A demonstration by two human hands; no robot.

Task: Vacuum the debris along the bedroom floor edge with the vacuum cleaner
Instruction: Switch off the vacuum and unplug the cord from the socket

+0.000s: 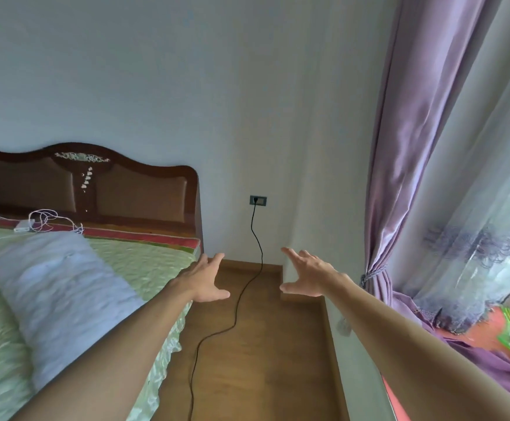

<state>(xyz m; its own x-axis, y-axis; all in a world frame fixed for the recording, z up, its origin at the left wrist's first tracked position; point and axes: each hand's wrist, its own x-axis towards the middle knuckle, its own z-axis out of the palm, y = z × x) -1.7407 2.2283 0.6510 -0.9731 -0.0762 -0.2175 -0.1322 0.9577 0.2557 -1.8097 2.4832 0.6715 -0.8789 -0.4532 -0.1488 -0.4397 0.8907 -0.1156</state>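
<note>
Both arms reach out over the strip of wooden floor (266,354) that runs between the bed (144,262), outside the left wrist, and the curtain (405,177), outside the right. Left hand (203,279) and right hand (307,276): fingers spread, palms turned toward each other, holding nothing. The vacuum cleaner is out of view. Only a black cord (237,311), presumably its lead, shows. It is plugged into the wall socket (258,200) beyond the fingertips, drops to the floor, passes between and below the two hands and leaves the frame on the person's side. Judged handling: the machine is probably rigid and moderately heavy, best taken by its handle or wand. The cord is thin and limp, so unfit for pulling and apt to snag. No debris can be made out along the wall base ahead of the hands
</note>
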